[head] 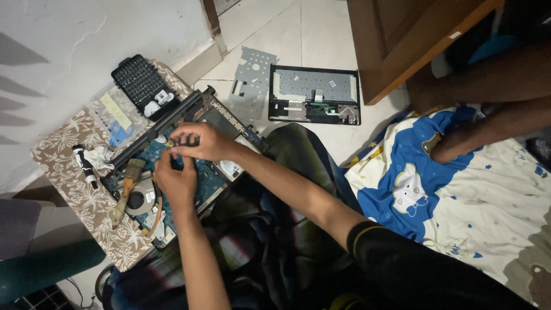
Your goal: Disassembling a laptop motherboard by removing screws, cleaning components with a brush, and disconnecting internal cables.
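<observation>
Hands meet over an opened laptop base (212, 172) that lies on a low worktop (63, 155) covered with a brown flowered cloth. The base is the landmark: its long axis runs on a slant from the lower left to the upper right of the view, with the dark hinge bar (152, 132) along its far edge.

The right hand (198, 140) reaches in from the right, over the upper middle of the board, and its fingers (178, 138) are pinched narrow on a small yellowish part (170, 143); what exactly that part is cannot be told. The left hand (177, 182) comes up from below, just beside the right one, its fingers (162, 162) curled close and touching the same spot from the near side. Both hands are about equally near to the part, which sits just above the blue board, towards the hinge bar.

Left of the hands, on the base, lies a brush (127, 189) with a wooden handle, across the round fan (138, 200). Beyond the hinge bar rests a black case of screwdriver bits (138, 83). Left of the base lies a small black and white tool (85, 165). On the tiled floor, past the base's upper right end, lie a grey metal plate (249, 80) and the detached keyboard frame (314, 95). Another person's limb rests on a blue and white blanket (459, 195) far to the right.
</observation>
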